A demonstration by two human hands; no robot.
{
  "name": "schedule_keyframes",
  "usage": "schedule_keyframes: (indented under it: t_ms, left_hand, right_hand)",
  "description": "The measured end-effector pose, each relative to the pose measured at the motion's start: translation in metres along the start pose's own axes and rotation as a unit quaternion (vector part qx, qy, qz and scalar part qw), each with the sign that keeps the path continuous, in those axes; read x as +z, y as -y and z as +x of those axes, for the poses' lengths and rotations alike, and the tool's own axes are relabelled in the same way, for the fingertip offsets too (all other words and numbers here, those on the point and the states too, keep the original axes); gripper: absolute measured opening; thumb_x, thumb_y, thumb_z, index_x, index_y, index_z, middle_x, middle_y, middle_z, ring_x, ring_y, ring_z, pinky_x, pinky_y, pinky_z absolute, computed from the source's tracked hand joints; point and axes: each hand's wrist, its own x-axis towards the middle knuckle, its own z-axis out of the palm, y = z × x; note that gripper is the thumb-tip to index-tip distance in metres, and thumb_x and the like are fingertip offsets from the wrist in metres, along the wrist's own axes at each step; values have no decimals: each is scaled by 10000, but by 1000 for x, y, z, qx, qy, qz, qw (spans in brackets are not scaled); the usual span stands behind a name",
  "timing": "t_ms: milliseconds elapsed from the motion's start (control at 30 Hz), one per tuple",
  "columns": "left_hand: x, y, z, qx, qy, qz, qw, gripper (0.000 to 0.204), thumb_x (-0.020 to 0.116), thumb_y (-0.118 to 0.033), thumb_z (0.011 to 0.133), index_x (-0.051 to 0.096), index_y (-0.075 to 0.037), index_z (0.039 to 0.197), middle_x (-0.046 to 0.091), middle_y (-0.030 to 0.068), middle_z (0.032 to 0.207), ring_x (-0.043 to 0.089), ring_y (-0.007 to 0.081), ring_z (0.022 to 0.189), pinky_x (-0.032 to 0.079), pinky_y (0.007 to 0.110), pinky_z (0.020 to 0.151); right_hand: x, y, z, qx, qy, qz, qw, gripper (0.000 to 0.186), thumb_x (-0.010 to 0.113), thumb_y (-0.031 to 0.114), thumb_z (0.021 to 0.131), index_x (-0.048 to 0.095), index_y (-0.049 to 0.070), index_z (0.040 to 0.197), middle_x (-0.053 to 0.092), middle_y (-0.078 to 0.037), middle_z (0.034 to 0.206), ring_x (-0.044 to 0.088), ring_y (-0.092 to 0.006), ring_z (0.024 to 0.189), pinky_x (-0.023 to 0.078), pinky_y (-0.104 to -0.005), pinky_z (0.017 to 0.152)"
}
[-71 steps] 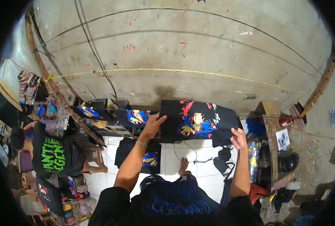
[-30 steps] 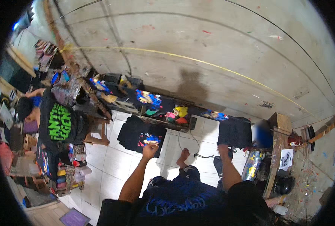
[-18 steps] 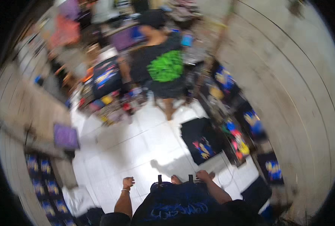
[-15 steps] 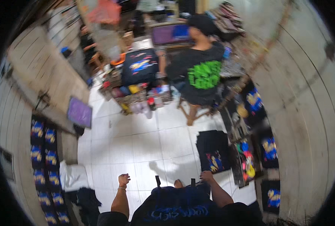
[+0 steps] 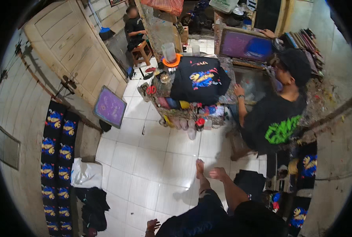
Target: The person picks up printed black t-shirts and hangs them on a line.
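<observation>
My left hand (image 5: pixel 153 225) hangs low by my side above the tiled floor, fingers loosely apart and holding nothing. In front of me my right hand (image 5: pixel 218 173) is stretched forward, its fingers loosely extended and nothing visible in them. My bare foot (image 5: pixel 200 169) is just left of that hand. Nearest to my right forearm lies a stack of black shirts (image 5: pixel 250 181) on the floor, partly hidden by the arm. Farther ahead, a black T-shirt with a blue and yellow print (image 5: pixel 201 79) lies spread on a cluttered worktable (image 5: pixel 232 73).
A person in a black shirt (image 5: pixel 276 118) sits right of the worktable by a purple-blue screen frame (image 5: pixel 245 44). Another person (image 5: pixel 134 31) sits beyond the doorway. Printed black shirts (image 5: pixel 53 146) line the left side, near a white bag (image 5: pixel 86 173). A purple frame (image 5: pixel 110 106) leans by the door.
My view has swung left and moved forward, so the worktable and seated person appear farther right. My right hand has reached forward; my left hand sits lower in view.
</observation>
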Motion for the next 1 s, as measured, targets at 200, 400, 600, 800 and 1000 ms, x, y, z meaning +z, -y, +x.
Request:
schedule_keyframes:
  t_ms: [200,400,600,800,1000]
  left_hand:
    - [138,-196,6,31,-47,190,980,312,527,-246,860,552,28,1007,642,134,896,643,214,677,499,296,504]
    - [327,-433,52,225,40,246,942,289,504,-220,883,577,24,1020,636,103,924,616,163,797,491,268,673]
    - [536,-610,107,282,106,298,906,292,486,-271,896,577,-38,1045,624,58,964,573,145,860,458,284,733]
    - [643,-673,124,228,178,229,930,209,542,-215,875,586,-23,947,604,52,899,580,145,784,456,273,684]
    - [605,-659,76,202,242,129,940,180,511,-170,895,543,-9,969,600,71,942,581,155,852,461,293,766]
  right_hand:
    - [98,206,228,-30,29,299,953,455,524,250,876,383,66,1267,434,-145,1285,403,-291,1203,368,-444,982]
    - [169,346,388,-43,-70,418,905,300,578,296,851,534,69,1042,606,-90,992,600,-205,843,498,-363,779]
    - [192,358,351,-64,-100,406,906,150,603,202,836,577,58,870,589,-41,792,545,-151,673,447,-291,606]
    - [203,380,270,-126,-75,301,942,115,578,178,847,579,67,878,588,-31,824,547,-135,749,445,-282,697]
    - [148,407,247,-188,34,515,836,275,492,290,888,564,86,1058,586,-42,1032,533,-189,998,436,-374,861]
